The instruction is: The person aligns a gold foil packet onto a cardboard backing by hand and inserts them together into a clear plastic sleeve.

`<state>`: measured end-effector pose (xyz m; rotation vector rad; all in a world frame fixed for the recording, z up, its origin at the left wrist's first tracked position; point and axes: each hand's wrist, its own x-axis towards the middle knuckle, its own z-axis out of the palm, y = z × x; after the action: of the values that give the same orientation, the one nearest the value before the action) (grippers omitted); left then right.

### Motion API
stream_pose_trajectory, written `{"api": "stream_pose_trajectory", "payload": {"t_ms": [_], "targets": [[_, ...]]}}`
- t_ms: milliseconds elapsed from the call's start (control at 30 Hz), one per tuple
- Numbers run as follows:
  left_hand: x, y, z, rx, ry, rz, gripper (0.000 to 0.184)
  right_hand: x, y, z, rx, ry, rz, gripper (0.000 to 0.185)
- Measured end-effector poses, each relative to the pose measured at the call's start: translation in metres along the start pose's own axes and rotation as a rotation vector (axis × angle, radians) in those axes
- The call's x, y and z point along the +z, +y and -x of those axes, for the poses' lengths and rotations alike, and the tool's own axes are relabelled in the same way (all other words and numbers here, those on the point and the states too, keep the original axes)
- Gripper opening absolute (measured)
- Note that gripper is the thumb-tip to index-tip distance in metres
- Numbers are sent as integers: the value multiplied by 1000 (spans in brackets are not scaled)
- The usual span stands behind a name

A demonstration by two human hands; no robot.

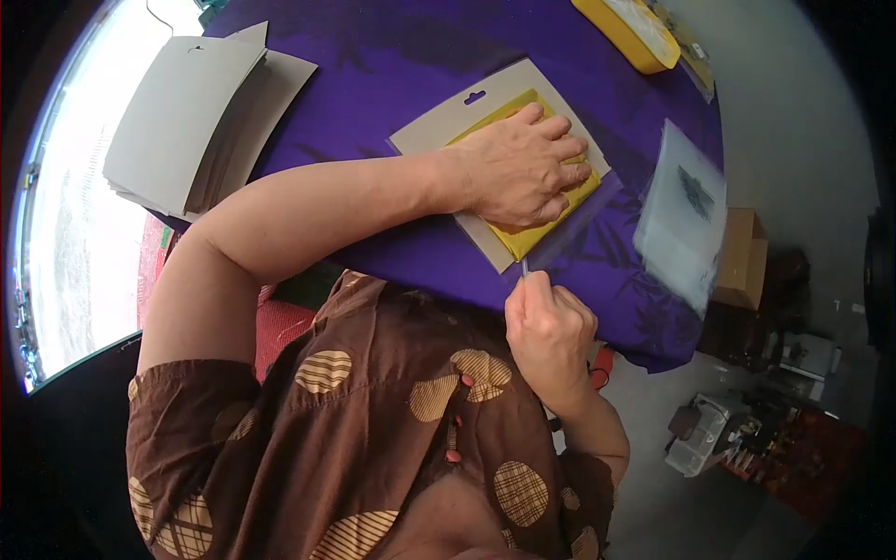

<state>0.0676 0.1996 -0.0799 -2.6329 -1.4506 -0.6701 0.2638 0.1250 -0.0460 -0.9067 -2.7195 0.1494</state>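
Observation:
A yellow packet [511, 245] lies on a grey-white card [425, 129] that has a hanging slot near its top edge. Clear plastic film [583, 217] shows around the card's right and lower edges. My left hand [527, 166] rests on the packet, palm down, with its fingers slightly bent and apart. Below the packet's lower corner, my right hand [551, 322] is closed in a pinch on the edge of the clear plastic film.
The purple cloth [373, 56] covers the table. A stack of cards [187, 117] lies at its left. Clear plastic sleeves [681, 215] lie at the right edge, near a cardboard box [742, 257]. A yellow tray [630, 33] is at the top right.

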Motion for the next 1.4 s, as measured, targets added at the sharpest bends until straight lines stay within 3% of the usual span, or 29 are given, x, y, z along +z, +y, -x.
{"api": "stream_pose_trajectory", "payload": {"t_ms": [267, 433, 633, 900, 1000, 1067, 1133, 1167, 1233, 1300, 1333, 1400], "targets": [[2, 4, 2, 10, 45, -62, 54, -7, 11, 11, 78, 13, -143, 18], [-3, 6, 3, 8, -4, -65, 57, -68, 39, 12, 390, -154, -444, 3], [-10, 6, -1, 23, -24, -48, 62, -100, 118, -77, 442, 172, -245, 19], [-11, 7, -2, 9, -52, -37, 64, -48, 254, -240, 197, 349, 64, 28], [-9, 5, -2, 10, -48, -33, 63, -33, 235, -240, 115, 354, 230, 24], [-8, 5, -3, 13, -35, -36, 62, -37, 177, -196, -257, 446, 23, 17], [-13, 6, -5, 5, -117, -16, 61, -33, 137, -149, -631, 379, -89, 19], [-14, 6, -5, 4, -157, -12, 60, -32, 113, -122, -702, 307, -131, 22], [-10, 5, -2, 25, -76, -86, 60, -25, 87, -71, -653, -62, -176, 30], [-5, 5, -2, 16, -48, -96, 62, -16, 67, -53, -673, -14, -221, 41], [-4, 6, -2, 14, -59, -96, 62, -12, 68, -47, -693, -66, -180, 55], [-4, 6, -2, 7, -74, -96, 64, -6, 65, -44, -682, -66, -146, 61]]}}
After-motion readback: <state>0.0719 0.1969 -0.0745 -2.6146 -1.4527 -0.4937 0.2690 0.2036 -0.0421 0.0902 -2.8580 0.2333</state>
